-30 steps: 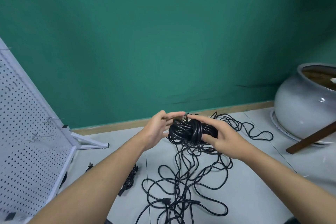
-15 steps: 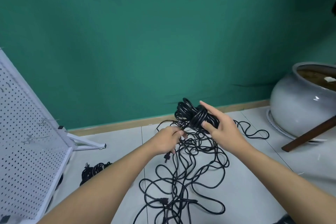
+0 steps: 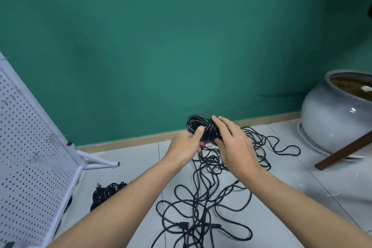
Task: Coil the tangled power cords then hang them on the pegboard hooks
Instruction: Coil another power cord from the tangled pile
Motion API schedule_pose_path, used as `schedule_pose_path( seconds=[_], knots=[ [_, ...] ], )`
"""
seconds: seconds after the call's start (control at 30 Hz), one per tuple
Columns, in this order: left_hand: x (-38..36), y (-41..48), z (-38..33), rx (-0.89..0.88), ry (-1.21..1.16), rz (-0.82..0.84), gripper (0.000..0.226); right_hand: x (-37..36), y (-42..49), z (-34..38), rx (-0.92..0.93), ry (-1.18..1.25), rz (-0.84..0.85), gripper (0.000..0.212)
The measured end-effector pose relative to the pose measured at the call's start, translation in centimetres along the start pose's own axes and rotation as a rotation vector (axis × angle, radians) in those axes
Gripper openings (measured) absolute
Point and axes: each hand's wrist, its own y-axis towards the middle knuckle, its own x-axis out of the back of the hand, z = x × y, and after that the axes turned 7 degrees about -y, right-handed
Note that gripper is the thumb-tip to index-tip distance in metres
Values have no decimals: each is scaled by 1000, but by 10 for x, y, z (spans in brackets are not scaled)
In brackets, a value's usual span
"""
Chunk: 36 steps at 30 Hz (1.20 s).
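Note:
A coiled bundle of black power cord [image 3: 198, 125] is held up in front of me above the floor. My left hand [image 3: 187, 144] grips its lower left side, thumb pressed on the coil. My right hand [image 3: 234, 143] wraps over the bundle's right side, fingers lying across the wraps. Loose black cord [image 3: 203, 203] trails from the bundle into a tangled heap on the white floor. A white pegboard [image 3: 26, 163] leans at the left, with thin wire hooks [image 3: 53, 137] sticking out of it.
A second black cord bundle [image 3: 106, 191] lies on the floor by the pegboard's base. The pegboard's white foot [image 3: 98, 160] juts out toward the wall. A large grey ceramic pot [image 3: 334, 115] and a slanted brown wooden leg [image 3: 346, 152] stand at the right.
My left hand has risen from the cord end below the bundle and now grips the coil itself. My right hand has shifted over the top of the bundle.

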Motion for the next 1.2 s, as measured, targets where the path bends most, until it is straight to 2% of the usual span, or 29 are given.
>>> schedule_pose_path(
  seconds=[0.13, 0.23, 0.3, 0.47, 0.57, 0.63, 0.8, 0.9, 1.03, 1.13, 1.2],
  knots=[
    [6, -2, 4, -26, 63, -17, 51, 4, -1, 2, -35, 238, 128, 65],
    [12, 1, 8, -50, 146, -26, 53, 15, -1, 0, -159, 606, 305, 55],
    [15, 3, 8, -62, 169, -14, 51, 21, 1, 0, -284, 799, 365, 45],
    [7, 1, 3, -199, 300, 116, 47, 25, 9, -11, -466, 769, 430, 55],
    [0, 5, 5, -242, 353, 171, 43, 23, 7, -14, -513, 887, 522, 33],
    [-4, 6, 6, -245, 347, 172, 43, 23, 6, -17, -538, 904, 530, 27],
    [-4, 8, 5, -221, 339, 100, 43, 27, 8, -20, -627, 1003, 547, 39],
    [-3, 7, 7, -119, 225, 86, 36, 21, 7, -17, -599, 877, 514, 36],
    [0, -1, -1, -39, 55, 39, 12, 9, 5, -16, -521, 612, 448, 36],
    [10, 2, -4, -20, 21, 93, 10, 9, 9, -14, -522, 568, 420, 31],
    [17, 3, -7, 7, -16, 154, 21, 9, 11, -17, -526, 558, 427, 31]
  ],
)
